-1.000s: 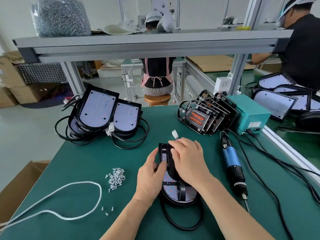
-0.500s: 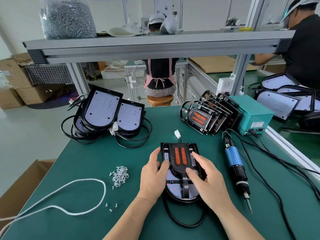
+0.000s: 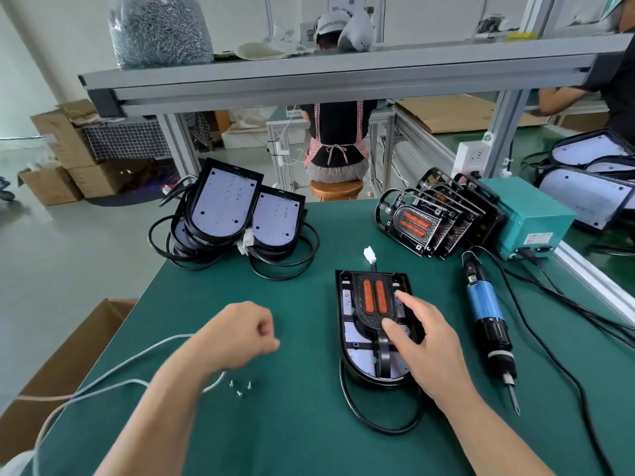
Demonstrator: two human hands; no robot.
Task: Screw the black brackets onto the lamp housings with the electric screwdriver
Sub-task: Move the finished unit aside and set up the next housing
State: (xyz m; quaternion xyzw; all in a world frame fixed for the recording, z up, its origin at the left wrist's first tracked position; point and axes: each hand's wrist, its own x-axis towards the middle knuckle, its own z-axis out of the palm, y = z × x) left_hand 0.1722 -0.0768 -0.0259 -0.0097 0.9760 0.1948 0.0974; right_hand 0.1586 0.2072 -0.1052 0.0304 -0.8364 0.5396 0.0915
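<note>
A lamp housing [image 3: 346,333] lies face up in the middle of the green table [image 3: 309,424]. A black bracket [image 3: 372,298] with two orange strips sits in it. My right hand [image 3: 429,345] rests on the right side of housing and bracket, thumb on the bracket's stem, fingers nearly straight. My left hand [image 3: 240,334] is off to the left, fingers curled, over the spot of the screw pile, which it hides. Three loose screws [image 3: 239,388] lie just below it. The blue electric screwdriver [image 3: 484,304] lies on the table to the right, untouched.
More lamp housings [image 3: 223,204] with coiled cables are stacked at the back left. A row of black brackets [image 3: 422,221] leans against a teal power box [image 3: 529,214] at the back right. Cables trail along the right edge. A white cord [image 3: 103,372] loops at the left.
My left hand has left the housing and moved left over the screw pile, fingers curling. My right hand has slid to the bracket's right side. The bracket now sits uncovered in the housing.
</note>
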